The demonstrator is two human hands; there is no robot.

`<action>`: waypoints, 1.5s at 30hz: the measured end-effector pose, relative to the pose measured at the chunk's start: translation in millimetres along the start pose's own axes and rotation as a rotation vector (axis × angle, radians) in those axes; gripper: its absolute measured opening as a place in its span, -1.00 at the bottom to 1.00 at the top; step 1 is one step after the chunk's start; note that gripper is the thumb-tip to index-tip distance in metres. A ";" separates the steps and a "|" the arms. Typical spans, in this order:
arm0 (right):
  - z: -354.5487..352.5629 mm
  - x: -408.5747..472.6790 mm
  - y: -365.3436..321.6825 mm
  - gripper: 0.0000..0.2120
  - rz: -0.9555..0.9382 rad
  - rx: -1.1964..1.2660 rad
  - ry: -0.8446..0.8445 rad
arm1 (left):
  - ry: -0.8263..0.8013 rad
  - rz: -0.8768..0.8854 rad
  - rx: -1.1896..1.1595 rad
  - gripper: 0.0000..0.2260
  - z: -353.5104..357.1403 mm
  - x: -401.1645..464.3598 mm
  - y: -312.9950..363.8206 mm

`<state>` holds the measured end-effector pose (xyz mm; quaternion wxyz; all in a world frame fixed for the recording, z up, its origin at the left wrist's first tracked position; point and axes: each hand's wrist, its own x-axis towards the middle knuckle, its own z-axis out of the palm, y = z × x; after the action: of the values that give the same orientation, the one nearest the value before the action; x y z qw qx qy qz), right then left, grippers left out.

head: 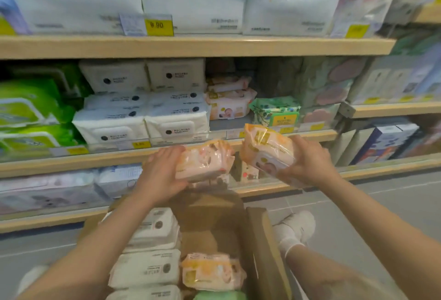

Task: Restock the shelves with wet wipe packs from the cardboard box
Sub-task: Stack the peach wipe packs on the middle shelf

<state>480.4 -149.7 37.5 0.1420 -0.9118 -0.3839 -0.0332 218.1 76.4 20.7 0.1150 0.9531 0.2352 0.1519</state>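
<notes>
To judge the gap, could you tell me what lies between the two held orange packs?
Head view: nothing. The left hand's pack and right hand's pack are apart; only the shelf edge shows behind.

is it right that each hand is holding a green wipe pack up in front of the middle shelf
Not quite. In the head view the left hand and right hand each hold an orange pack, not green: one on the left, one on the right, in front of the middle shelf.

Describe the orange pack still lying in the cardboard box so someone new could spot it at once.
Find the open cardboard box on the floor below the shelves. White packs are stacked along its left side; the orange pack lies just right of them, near the bottom. It is the only orange-and-pink pack in the box that neither of the hands holds.
</notes>
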 end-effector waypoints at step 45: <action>14.0 191.3 -119.8 -0.17 -0.202 0.339 -0.305 | 0.264 -0.199 0.419 -0.18 -68.3 138.9 -76.6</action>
<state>529.2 66.1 84.5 0.2290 -0.8264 -0.4902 0.1557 280.1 219.7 94.5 -0.1020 0.9003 0.3669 0.2107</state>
